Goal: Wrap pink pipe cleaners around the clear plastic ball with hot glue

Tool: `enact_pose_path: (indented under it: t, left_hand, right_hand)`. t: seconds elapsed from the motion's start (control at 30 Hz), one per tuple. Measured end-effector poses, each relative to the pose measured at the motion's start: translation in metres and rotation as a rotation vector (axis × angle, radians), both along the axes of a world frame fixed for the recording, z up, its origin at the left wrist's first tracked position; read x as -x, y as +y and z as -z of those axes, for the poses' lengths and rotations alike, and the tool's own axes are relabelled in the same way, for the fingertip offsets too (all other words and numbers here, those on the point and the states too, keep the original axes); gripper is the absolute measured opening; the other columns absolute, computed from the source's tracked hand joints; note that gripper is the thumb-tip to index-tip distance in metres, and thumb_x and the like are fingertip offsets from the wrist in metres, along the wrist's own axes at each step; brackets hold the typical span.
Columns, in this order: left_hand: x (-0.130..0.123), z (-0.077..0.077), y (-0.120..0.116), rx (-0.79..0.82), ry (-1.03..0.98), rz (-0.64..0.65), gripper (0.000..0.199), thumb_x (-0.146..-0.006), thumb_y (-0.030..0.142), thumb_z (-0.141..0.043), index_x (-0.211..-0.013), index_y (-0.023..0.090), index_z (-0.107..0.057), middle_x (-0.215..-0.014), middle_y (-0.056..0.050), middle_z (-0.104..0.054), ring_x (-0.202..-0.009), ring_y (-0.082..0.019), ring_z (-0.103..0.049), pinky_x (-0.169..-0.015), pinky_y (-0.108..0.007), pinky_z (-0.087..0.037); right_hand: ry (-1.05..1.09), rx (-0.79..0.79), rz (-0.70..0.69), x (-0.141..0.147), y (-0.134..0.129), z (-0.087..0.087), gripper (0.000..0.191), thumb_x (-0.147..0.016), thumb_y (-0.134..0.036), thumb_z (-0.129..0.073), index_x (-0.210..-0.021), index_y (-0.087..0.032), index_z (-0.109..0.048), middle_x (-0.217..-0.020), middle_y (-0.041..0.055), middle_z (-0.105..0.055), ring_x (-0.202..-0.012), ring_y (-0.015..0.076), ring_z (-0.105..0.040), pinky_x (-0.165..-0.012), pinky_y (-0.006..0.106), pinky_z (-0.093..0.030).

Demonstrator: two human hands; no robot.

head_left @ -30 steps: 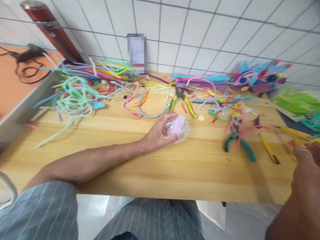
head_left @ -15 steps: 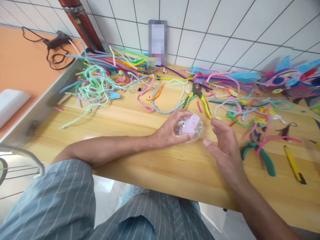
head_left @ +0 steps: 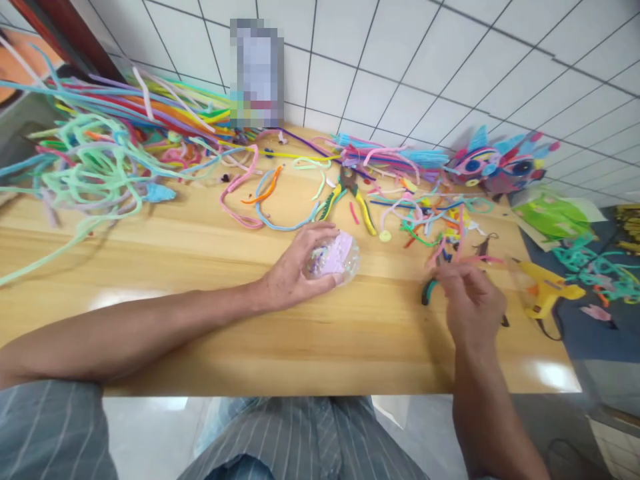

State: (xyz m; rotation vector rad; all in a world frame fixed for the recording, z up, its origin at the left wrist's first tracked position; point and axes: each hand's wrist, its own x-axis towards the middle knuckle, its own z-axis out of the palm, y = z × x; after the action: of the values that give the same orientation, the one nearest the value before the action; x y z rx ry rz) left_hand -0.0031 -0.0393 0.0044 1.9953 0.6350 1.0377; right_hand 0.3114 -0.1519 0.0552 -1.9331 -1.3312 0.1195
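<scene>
Near the middle of the wooden table, my left hand (head_left: 295, 270) is wrapped round the side of a clear, rounded object (head_left: 353, 260) with a pale purple piece (head_left: 336, 253) and shiny bits in it. Over to the right, my right hand (head_left: 473, 300) is above the teal-handled pliers (head_left: 428, 292), its fingers pinched together. What those fingers hold, if anything, cannot be made out. The hand hides much of the pliers. Yellow-handled pliers (head_left: 348, 190) lie with handles spread behind the clear object.
Green tangled pipe cleaners (head_left: 95, 163) fill the left side. Blue bundled stems (head_left: 420, 157) lie along the tiled wall, with a colourful fuzzy figure (head_left: 520, 167) beyond. A yellow glue gun (head_left: 545, 287) lies at the right; a blurred phone-like panel (head_left: 259, 73) stands behind.
The view has swung to the right, bringing the glue gun into sight. My right hand has moved right, away from the clear object, and its fingers have closed. My left hand keeps its grasp.
</scene>
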Motion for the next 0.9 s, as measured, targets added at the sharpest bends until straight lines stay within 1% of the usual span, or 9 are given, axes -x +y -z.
enact_pose_path:
  t: [0.07, 0.1, 0.23, 0.33, 0.43, 0.57, 0.63, 0.77, 0.9]
  left_hand:
    - [-0.001, 0.001, -0.001, -0.007, 0.0, 0.003, 0.065, -0.093, 0.041, -0.077, -0.15, 0.027, -0.048, -0.157, -0.017, -0.054, -0.152, -0.032, -0.052, -0.128, -0.056, -0.044]
    - [-0.001, 0.001, -0.001, -0.013, -0.001, 0.004, 0.064, -0.094, 0.04, -0.077, -0.149, 0.027, -0.048, -0.155, -0.016, -0.055, -0.151, -0.031, -0.053, -0.128, -0.055, -0.045]
    - [-0.001, 0.0, -0.001, -0.024, -0.016, -0.013, 0.062, -0.094, 0.037, -0.077, -0.148, 0.026, -0.048, -0.149, -0.015, -0.059, -0.145, -0.029, -0.057, -0.125, -0.052, -0.048]
    - [-0.001, -0.002, -0.001, 0.001, 0.002, -0.012, 0.062, -0.094, 0.037, -0.077, -0.147, 0.026, -0.048, -0.149, -0.015, -0.059, -0.144, -0.029, -0.058, -0.123, -0.051, -0.05]
    - [-0.003, -0.001, -0.001, 0.018, -0.005, -0.003, 0.06, -0.094, 0.037, -0.076, -0.146, 0.025, -0.049, -0.148, -0.015, -0.06, -0.143, -0.028, -0.059, -0.122, -0.049, -0.051]
    - [-0.006, 0.003, 0.0, 0.022, -0.051, 0.0, 0.059, -0.092, 0.038, -0.076, -0.144, 0.023, -0.05, -0.147, -0.015, -0.06, -0.142, -0.029, -0.059, -0.122, -0.05, -0.051]
    - [-0.008, 0.005, 0.0, 0.013, -0.072, -0.001, 0.059, -0.092, 0.038, -0.076, -0.143, 0.023, -0.05, -0.147, -0.015, -0.06, -0.141, -0.029, -0.059, -0.122, -0.052, -0.05]
    - [-0.009, 0.007, 0.002, -0.001, -0.095, 0.014, 0.059, -0.092, 0.037, -0.075, -0.143, 0.022, -0.049, -0.147, -0.016, -0.059, -0.143, -0.029, -0.058, -0.122, -0.053, -0.05]
    - [-0.01, 0.008, 0.003, 0.004, -0.103, 0.031, 0.059, -0.092, 0.037, -0.074, -0.143, 0.021, -0.049, -0.148, -0.017, -0.058, -0.145, -0.029, -0.057, -0.123, -0.053, -0.049]
  right_hand:
    - [-0.079, 0.017, 0.207, -0.026, -0.005, 0.003, 0.038, -0.088, -0.062, -0.064, -0.079, -0.025, -0.07, -0.082, 0.0058, -0.075, -0.084, 0.0287, -0.072, -0.088, 0.048, -0.057]
    - [-0.102, 0.053, 0.277, -0.038, -0.008, 0.004, 0.04, -0.085, -0.064, -0.063, -0.08, -0.025, -0.07, -0.083, 0.0073, -0.076, -0.085, 0.0302, -0.072, -0.089, 0.05, -0.057]
    - [-0.095, 0.196, 0.414, -0.07, -0.021, 0.014, 0.039, -0.082, -0.061, -0.062, -0.083, -0.024, -0.072, -0.088, 0.0116, -0.079, -0.083, 0.0326, -0.072, -0.087, 0.054, -0.056]
    - [-0.084, 0.275, 0.463, -0.081, -0.021, 0.022, 0.036, -0.08, -0.059, -0.066, -0.082, -0.024, -0.073, -0.082, 0.0102, -0.078, -0.082, 0.0331, -0.072, -0.084, 0.052, -0.056]
    - [-0.093, 0.317, 0.482, -0.089, -0.01, 0.026, 0.032, -0.083, -0.055, -0.065, -0.086, -0.025, -0.073, -0.09, 0.0104, -0.079, -0.09, 0.0324, -0.072, -0.087, 0.049, -0.055]
    - [-0.145, 0.349, 0.517, -0.097, 0.001, 0.019, 0.024, -0.086, -0.042, -0.062, -0.091, -0.023, -0.074, -0.099, 0.0122, -0.08, -0.097, 0.0311, -0.071, -0.093, 0.047, -0.053]
    - [-0.174, 0.373, 0.549, -0.1, -0.003, 0.012, 0.022, -0.085, -0.039, -0.062, -0.091, -0.022, -0.075, -0.098, 0.0129, -0.079, -0.096, 0.0316, -0.071, -0.093, 0.048, -0.053]
    - [-0.206, 0.43, 0.632, -0.106, -0.026, 0.003, 0.021, -0.085, -0.033, -0.06, -0.089, -0.021, -0.076, -0.095, 0.015, -0.077, -0.092, 0.0327, -0.07, -0.09, 0.049, -0.052]
    - [-0.21, 0.476, 0.662, -0.109, -0.039, 0.008, 0.02, -0.082, -0.03, -0.064, -0.093, -0.018, -0.076, -0.097, 0.0162, -0.077, -0.095, 0.0317, -0.069, -0.092, 0.047, -0.051]
